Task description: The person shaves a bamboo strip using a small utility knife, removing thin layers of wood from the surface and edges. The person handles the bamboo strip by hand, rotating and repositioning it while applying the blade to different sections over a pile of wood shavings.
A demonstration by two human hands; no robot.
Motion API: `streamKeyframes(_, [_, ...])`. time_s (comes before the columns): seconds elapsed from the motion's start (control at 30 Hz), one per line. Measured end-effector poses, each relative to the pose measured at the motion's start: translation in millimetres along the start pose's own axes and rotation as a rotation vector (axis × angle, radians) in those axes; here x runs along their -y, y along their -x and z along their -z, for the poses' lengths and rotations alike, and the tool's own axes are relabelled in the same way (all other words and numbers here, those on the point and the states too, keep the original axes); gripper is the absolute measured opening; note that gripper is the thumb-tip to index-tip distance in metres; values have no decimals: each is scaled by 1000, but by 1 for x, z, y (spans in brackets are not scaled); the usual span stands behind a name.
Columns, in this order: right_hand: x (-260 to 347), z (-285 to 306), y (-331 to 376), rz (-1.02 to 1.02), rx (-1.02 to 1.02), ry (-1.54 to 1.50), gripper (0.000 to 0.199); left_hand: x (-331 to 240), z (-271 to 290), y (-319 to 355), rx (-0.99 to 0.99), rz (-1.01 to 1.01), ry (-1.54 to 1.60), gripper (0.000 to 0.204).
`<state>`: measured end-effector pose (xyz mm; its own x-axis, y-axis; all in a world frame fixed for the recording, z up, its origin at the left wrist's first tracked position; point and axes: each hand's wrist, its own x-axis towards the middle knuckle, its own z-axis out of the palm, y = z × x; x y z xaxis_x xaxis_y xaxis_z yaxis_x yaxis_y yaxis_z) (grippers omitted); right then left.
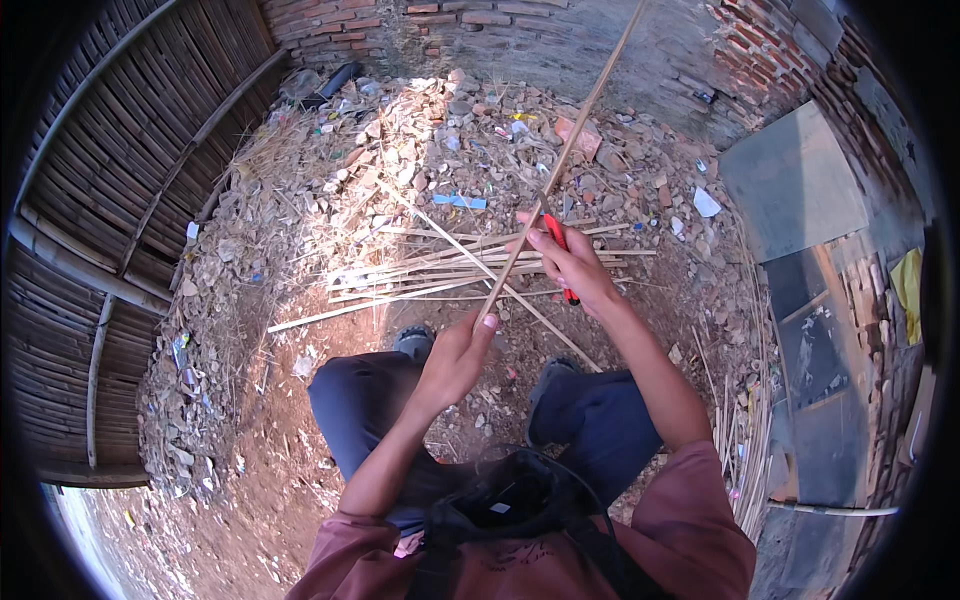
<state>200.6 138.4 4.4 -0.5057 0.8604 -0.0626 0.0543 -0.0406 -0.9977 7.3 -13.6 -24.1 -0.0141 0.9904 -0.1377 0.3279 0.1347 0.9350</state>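
A long, thin bamboo strip (590, 105) slants up and away to the right in front of me. My left hand (452, 362) is closed around its near end, the thumb lying along it. Farther up the strip, my right hand (580, 272) grips a slim red-and-black utility knife (553, 232) and meets the strip with its fingers. The knife's blade does not show clearly. Below both hands, on the ground, lies a loose pile of pale bamboo strips (430, 268), several of them crossing one another.
Rubble and litter (440, 140) cover the ground up to a brick wall (540, 40). A bamboo-slat wall (130, 130) rises at left. Grey boards (795, 185) lean at right, near more thin strips (735, 430). My bent knees (360, 400) flank the work.
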Motion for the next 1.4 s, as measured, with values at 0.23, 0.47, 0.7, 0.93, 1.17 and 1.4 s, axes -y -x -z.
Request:
streamKeyframes(0.23, [-22,2,-7,-94,-47,11,47,0,-9,1,-22,77,5,49])
streamKeyframes(0.47, [-41,-9,-2,-122,-41,22,31,-4,-5,15,66,37,-40,46])
streamKeyframes(0.7, [-39,-54,36,-207,113,-33,32,8,11,80,113,249,182,38])
streamKeyframes(0.93, [-57,-67,54,-328,201,-258,25,8,14,110,132,340,290,34])
streamKeyframes(1.17, [-97,-72,53,-511,210,-352,31,25,2,110,150,343,395,25])
streamKeyframes(1.4, [-109,-72,57,-560,231,-308,33,26,-1,117,174,354,422,34])
